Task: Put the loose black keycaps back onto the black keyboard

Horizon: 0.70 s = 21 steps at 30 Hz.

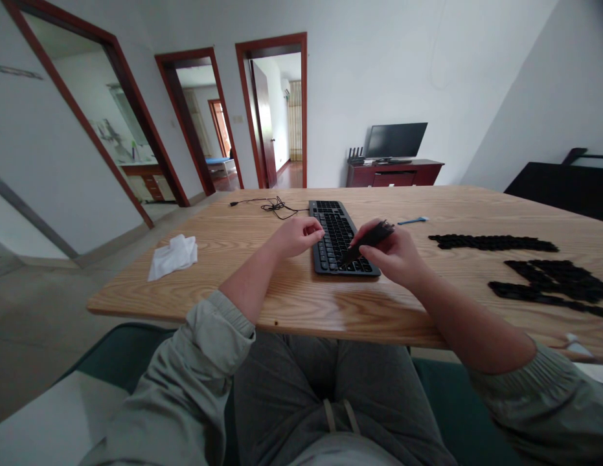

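- Black keyboard (pixel 336 217), near the middle of the wood-grained surface (pixel 276 296), runs lengthwise from six to twelve o'clock; it could slide or swivel under a push, since neither of the hands visibly clamps it.
- Right hand (pixel 396 251), at about three o'clock from the keyboard, has fingers closed round a black tapering object (pixel 372 241); reaching too far could knock the other hand.
- Left hand (pixel 295 237), at nine o'clock, is half open, loosely curled, nothing seen in it; whether it touches the keys cannot be told.
- The tapering object, of unclear kind, points its tip to seven o'clock at the near keys; pressing hard could snag a keycap.
- Cabinet (pixel 430 173) with monitor (pixel 397 140): one o'clock, beyond the surface.
- Black strips (pixel 495 243): around three o'clock, limiting room to the right.
- White cloth (pixel 173 257): nine o'clock, well apart.
- Looped cable (pixel 276 206): ten o'clock; it could tug if the keyboard shifts.
- Blue-handled tool (pixel 414 221): two o'clock, beyond the right hand.
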{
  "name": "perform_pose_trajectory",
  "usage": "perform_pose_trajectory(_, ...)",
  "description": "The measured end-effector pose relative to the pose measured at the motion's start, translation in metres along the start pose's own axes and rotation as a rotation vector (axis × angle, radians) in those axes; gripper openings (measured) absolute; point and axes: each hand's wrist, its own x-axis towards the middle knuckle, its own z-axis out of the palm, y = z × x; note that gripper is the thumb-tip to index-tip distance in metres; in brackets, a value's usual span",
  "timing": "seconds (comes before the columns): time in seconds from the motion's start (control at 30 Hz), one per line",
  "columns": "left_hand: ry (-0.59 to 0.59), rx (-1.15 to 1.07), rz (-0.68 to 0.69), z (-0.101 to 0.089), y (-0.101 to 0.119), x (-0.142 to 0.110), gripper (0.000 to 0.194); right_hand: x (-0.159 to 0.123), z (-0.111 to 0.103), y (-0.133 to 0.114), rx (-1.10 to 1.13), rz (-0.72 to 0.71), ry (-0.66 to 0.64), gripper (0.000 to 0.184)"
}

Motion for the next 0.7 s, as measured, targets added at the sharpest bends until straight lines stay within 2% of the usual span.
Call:
perform_pose_trajectory(0.33,-0.011,-0.042,0.008,0.0003,-0.0013,0.0004,0.026,-0.0002,0.0009,0.0011,-0.038,-0.021,0.030,0.013)
perform_pose_trajectory(0.6,-0.286,-0.139,-0.019,-0.0001,0.0027,-0.0017,0.035,-0.0054,0.0018,-0.0010,-0.087,-0.037,-0.017,0.013)
perform_pose_trajectory(0.7,-0.348,-0.139,-0.038,0.0005,0.0046,-0.0020,0.037,-0.0089,0.0020,-0.0009,-0.106,-0.015,-0.036,0.013)
